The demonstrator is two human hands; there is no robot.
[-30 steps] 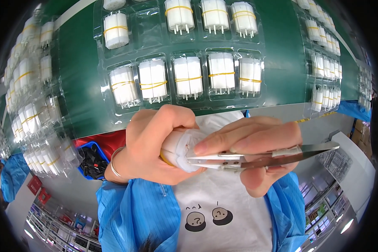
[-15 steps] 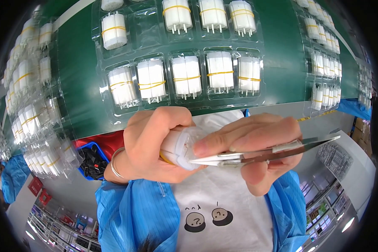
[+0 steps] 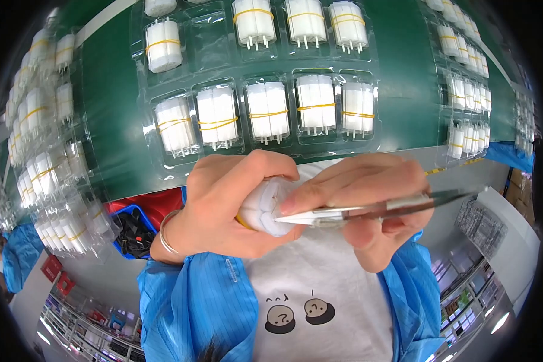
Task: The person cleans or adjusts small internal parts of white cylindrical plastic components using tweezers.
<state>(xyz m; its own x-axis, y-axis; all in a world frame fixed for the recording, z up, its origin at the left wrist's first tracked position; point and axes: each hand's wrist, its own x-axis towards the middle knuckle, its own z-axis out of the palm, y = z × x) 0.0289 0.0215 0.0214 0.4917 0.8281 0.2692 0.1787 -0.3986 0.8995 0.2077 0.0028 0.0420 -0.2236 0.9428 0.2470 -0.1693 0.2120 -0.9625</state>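
My left hand (image 3: 226, 208) is wrapped round a bundle of white tubes (image 3: 265, 211) with a yellow rubber band on it. The bundle's end faces right, toward my other hand. Between the thumb and fingers of my right hand (image 3: 374, 202) is a pair of metal tweezers (image 3: 398, 208). Their pointed tips meet the end face of the bundle, and a fingertip lies close beside them. Whether the tips grip anything there I cannot tell.
A clear plastic tray (image 3: 214, 45) on the green table (image 3: 404, 90) holds several banded white tube bundles with thin pins. More filled trays stand at left (image 3: 60, 175) and right (image 3: 467, 114). A blue bin (image 3: 133, 232) with dark parts sits below the table edge at left.
My left hand and the bundle have shifted slightly right and up. The tweezers have tilted a little, with their tips still at the bundle's end.
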